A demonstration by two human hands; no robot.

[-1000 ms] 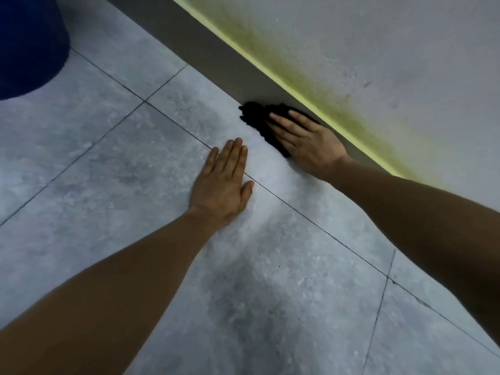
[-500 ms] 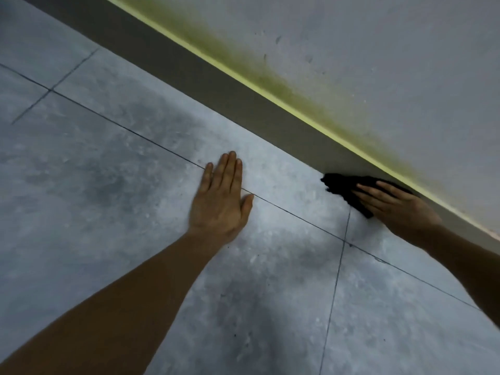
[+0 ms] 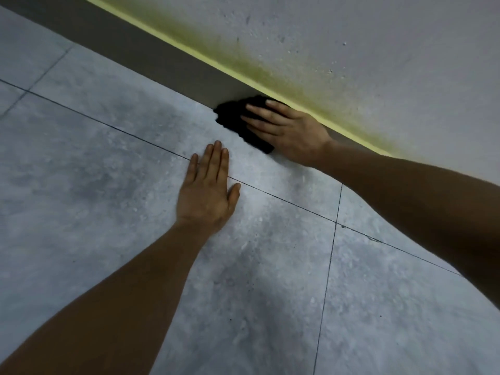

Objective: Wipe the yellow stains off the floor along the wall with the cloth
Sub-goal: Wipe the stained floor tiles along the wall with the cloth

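No readable text or markings anywhere.

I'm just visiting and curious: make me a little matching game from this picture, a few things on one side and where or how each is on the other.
Things:
1. left hand
2. right hand
3. black cloth
4. yellow stain

States:
A. runs along the bottom of the wall
B. lies flat on the bare floor tile, fingers together
C. presses down on the cloth
D. sits at the foot of the wall, partly under a hand

Pairs: 1-B, 2-C, 3-D, 4-A
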